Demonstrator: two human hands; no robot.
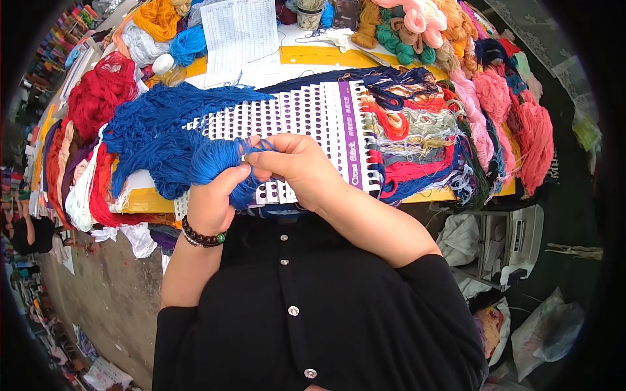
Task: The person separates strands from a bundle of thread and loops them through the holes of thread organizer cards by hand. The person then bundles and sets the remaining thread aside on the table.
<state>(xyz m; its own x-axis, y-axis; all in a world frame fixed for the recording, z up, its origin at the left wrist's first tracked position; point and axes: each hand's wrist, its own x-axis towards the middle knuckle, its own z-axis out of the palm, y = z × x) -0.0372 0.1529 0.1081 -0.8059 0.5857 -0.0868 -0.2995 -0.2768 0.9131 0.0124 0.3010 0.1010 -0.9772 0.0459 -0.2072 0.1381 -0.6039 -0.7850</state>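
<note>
My left hand (212,201) cradles the blue thread bundle (215,159) over the punched cards (274,120); my right hand (298,164) pinches its strands. I'd best pinch lightly and steady the bundle, lest strands snag.

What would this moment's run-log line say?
left hand: gripping blue thread bundle | right hand: fingertips pinching its strands | behind hands: punched Cross Stitch cards | beyond: printed sheet

Sheet (240,42) print illegible, left hand (212,195) partly hidden
</note>
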